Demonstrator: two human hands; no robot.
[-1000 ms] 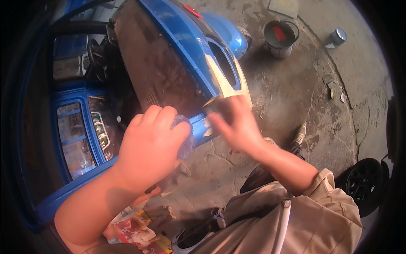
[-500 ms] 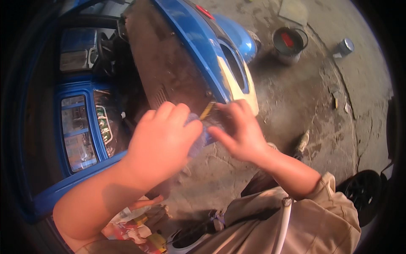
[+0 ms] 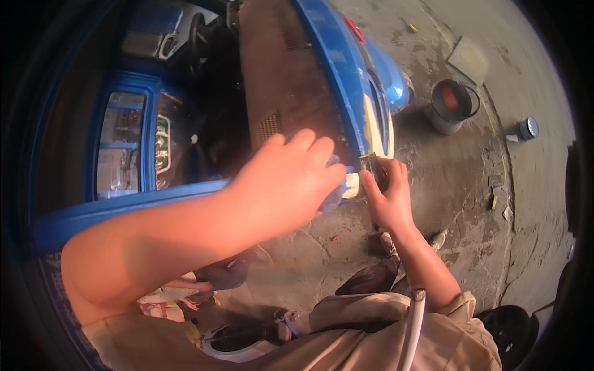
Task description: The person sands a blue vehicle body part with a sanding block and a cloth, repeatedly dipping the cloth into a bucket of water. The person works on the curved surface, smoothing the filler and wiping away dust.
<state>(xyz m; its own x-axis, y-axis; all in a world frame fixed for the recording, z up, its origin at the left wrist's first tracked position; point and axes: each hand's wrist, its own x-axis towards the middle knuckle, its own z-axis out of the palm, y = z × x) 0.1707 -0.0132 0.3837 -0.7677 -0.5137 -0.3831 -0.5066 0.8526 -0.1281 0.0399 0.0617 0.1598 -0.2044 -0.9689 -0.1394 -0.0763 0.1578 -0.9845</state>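
Left hand (image 3: 294, 170) clasps a bluish pad (image 3: 334, 196); right hand (image 3: 393, 196), just apart, grips a dark block (image 3: 369, 167) at the blue bodywork (image 3: 334, 68).

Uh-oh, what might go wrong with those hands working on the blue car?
1. The dark block in the right hand is close to shiny blue bodywork, so a slip might scratch it.
2. The left hand holds a bluish-grey pad right by a small beige patch; bumping it might smudge or mark it.
3. The open bucket stands on the floor, where somebody might kick it over.
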